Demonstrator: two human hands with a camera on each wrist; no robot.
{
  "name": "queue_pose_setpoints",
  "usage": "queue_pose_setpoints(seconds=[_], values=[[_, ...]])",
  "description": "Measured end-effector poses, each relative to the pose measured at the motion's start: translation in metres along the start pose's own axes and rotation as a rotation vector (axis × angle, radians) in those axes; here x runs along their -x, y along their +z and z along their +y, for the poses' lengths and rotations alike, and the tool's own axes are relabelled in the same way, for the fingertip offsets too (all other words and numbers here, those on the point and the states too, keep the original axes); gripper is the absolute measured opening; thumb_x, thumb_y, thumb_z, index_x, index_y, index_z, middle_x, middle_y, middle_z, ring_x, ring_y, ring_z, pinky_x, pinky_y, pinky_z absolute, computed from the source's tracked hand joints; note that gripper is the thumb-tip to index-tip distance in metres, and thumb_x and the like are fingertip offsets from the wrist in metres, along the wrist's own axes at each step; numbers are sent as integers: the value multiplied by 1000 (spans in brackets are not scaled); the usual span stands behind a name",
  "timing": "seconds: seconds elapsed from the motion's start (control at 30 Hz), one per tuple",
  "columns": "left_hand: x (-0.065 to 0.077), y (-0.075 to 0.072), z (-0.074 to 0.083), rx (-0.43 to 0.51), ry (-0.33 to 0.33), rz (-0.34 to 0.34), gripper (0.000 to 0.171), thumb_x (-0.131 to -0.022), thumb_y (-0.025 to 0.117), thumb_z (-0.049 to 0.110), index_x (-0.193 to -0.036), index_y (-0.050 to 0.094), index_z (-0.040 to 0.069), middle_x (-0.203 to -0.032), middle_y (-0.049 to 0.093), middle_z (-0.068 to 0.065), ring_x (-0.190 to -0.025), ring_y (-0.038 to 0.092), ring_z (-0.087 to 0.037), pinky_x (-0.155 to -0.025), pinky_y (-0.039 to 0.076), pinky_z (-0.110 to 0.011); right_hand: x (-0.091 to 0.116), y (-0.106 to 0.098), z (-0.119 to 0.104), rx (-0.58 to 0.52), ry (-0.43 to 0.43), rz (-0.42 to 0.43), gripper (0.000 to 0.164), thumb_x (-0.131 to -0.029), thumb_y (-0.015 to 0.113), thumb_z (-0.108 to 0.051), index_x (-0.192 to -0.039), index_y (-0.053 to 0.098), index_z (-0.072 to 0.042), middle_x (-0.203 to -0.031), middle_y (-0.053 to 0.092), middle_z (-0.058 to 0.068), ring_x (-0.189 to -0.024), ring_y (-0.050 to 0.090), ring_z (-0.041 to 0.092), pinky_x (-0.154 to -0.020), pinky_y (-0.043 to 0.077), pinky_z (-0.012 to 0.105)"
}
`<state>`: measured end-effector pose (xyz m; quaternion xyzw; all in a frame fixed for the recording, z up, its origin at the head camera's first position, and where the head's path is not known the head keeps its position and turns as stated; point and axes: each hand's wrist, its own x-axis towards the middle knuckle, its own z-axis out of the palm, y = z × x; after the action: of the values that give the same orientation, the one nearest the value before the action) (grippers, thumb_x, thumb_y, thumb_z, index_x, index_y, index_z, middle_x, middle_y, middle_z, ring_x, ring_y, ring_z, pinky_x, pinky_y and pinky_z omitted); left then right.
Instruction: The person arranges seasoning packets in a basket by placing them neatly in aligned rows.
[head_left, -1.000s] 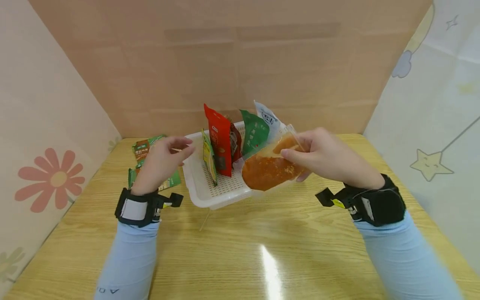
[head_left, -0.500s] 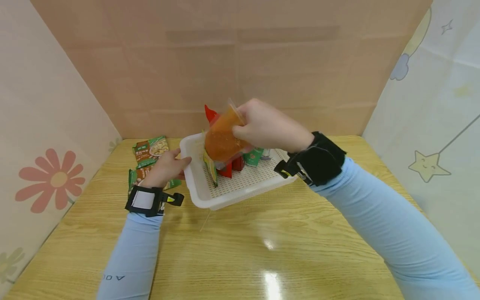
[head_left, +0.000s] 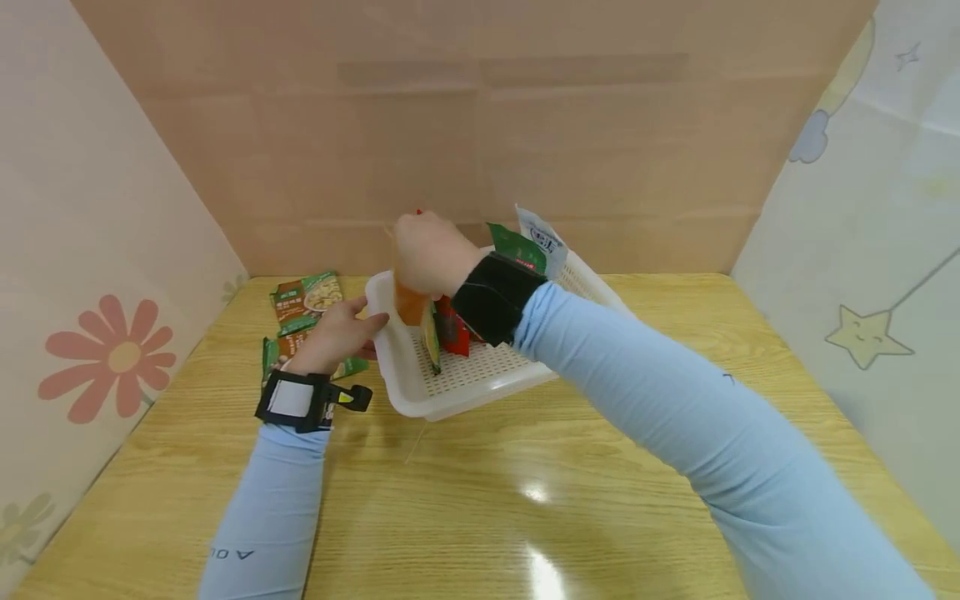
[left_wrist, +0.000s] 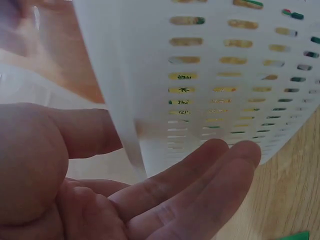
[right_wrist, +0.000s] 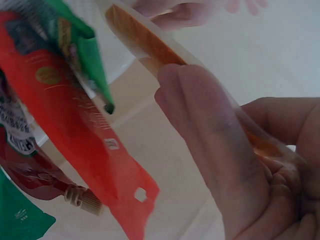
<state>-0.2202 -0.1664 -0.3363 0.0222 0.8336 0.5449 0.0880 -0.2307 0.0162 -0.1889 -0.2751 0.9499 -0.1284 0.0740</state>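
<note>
My right hand (head_left: 431, 250) pinches a bread (right_wrist: 150, 42) in a clear wrapper between thumb and straight fingers. It holds the bread upright inside the left end of the white perforated basket (head_left: 465, 402), just left of a yellow-green packet (head_left: 430, 335). A red packet (right_wrist: 85, 110) stands beside that one, partly hidden by my right wrist in the head view. My left hand (head_left: 336, 337) grips the basket's left rim, thumb over the edge and fingers along the outer wall (left_wrist: 195, 100).
Further right in the basket lean a green packet (head_left: 517, 248) and a white packet (head_left: 546, 239). A dark red pouch with a screw spout (right_wrist: 37, 172) sits by the red packet. Two green-brown packets, one the upper packet (head_left: 303, 302), lie on the table (head_left: 600, 500) left of the basket.
My right hand has carried the bread leftward from the basket's right side, over the packets, and down into its left end. My left hand has come onto the basket's rim.
</note>
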Motion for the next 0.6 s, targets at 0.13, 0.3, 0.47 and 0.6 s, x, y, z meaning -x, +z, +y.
queue_pose_setpoints(seconds=[0.13,0.3,0.47,0.6], values=[[0,2,1,0,-4,-4,61,-105,49,21,-156,22,2,-127,57,-31,-90,71,-34,-81,56,-51,-14,19,-1,114,-2,-1,32,-92,69,-14,-121,60,-6,-98,63,6,-79,60,20,-70,55,26],[0,4,3,6,-17,-8,63,-104,49,22,-157,20,4,-129,56,-29,-91,71,-31,-82,56,-49,-28,44,-2,202,58,69,28,-98,63,-21,-123,65,-10,-98,67,4,-76,64,18,-70,59,31],[0,6,6,15,-31,-7,64,-104,51,23,-157,21,6,-130,57,-28,-93,71,-32,-80,58,-46,-36,62,-6,259,142,143,28,-100,59,-29,-124,68,-16,-103,69,3,-77,65,20,-70,60,42],[-2,7,6,25,-37,-10,65,-103,53,23,-157,22,7,-131,56,-27,-91,71,-32,-81,57,-48,-32,61,-9,284,160,140,30,-99,61,-30,-126,67,-19,-108,69,3,-82,66,22,-72,60,43]])
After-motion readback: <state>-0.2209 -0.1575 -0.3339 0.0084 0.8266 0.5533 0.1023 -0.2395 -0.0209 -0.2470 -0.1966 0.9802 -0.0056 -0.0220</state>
